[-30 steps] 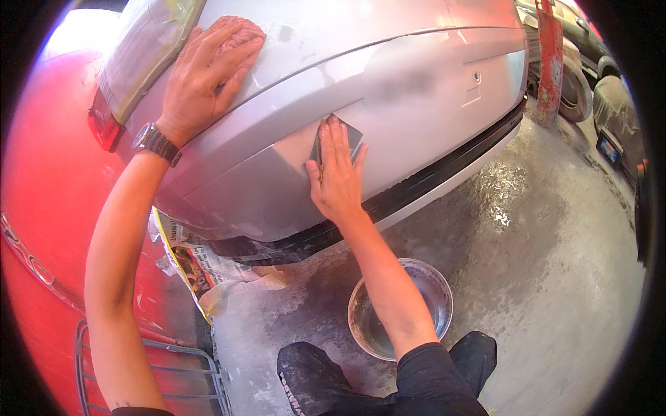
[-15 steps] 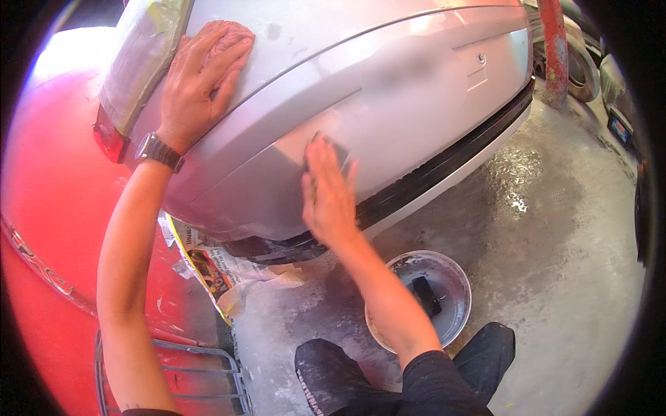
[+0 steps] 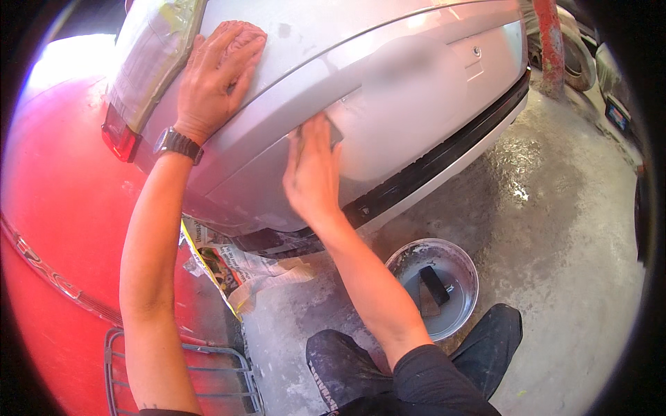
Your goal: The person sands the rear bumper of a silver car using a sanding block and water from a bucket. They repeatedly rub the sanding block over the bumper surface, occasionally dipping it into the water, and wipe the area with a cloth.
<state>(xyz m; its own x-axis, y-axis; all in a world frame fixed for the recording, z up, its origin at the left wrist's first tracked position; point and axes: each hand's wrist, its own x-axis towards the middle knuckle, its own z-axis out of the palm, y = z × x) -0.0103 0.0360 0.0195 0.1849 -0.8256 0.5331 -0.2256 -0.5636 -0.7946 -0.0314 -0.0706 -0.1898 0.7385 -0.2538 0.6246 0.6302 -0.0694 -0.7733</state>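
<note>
A silver car's rear panel (image 3: 409,132), dull and partly whitish, fills the upper middle. My left hand (image 3: 207,93), with a dark watch at the wrist, presses a crumpled pink cloth (image 3: 248,41) onto the car's upper left surface, fingers bent over it. Lower and to the right, my right hand (image 3: 313,172) holds a dark flat sanding pad (image 3: 335,132) against the panel, just below its crease. The fingers cover most of the pad.
Below my right forearm stands a round bucket (image 3: 474,295) of cloudy water with a black block (image 3: 433,285) inside. A red car body (image 3: 62,208) lies at left, newspaper (image 3: 225,267) under the bumper, a grey metal rack (image 3: 222,350) lower left. A red post (image 3: 550,48) rises at upper right.
My right hand has slid the pad a little up and left along the panel. My left hand stays on the cloth; the whole view has shifted slightly.
</note>
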